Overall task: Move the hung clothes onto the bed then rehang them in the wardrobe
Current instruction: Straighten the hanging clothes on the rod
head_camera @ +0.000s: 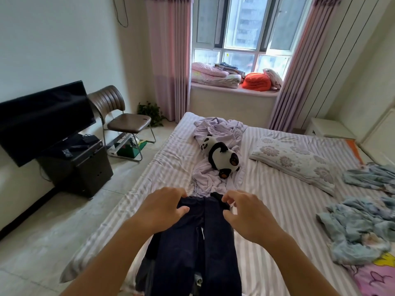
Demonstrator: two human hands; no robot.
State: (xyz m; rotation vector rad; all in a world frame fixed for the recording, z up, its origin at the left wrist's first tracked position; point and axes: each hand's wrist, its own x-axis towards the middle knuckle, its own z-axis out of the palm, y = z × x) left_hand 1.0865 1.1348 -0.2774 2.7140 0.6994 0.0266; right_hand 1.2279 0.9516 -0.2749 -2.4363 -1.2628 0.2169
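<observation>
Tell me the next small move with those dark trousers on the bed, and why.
Probably let go and draw both hands back. The dark trousers already lie flat on the bed, the left hand at their top edge, the right hand hovering with loosely curled fingers.

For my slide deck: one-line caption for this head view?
Both hands, left hand and right hand, over dark clothes on the striped bed, near a panda plush.
</observation>
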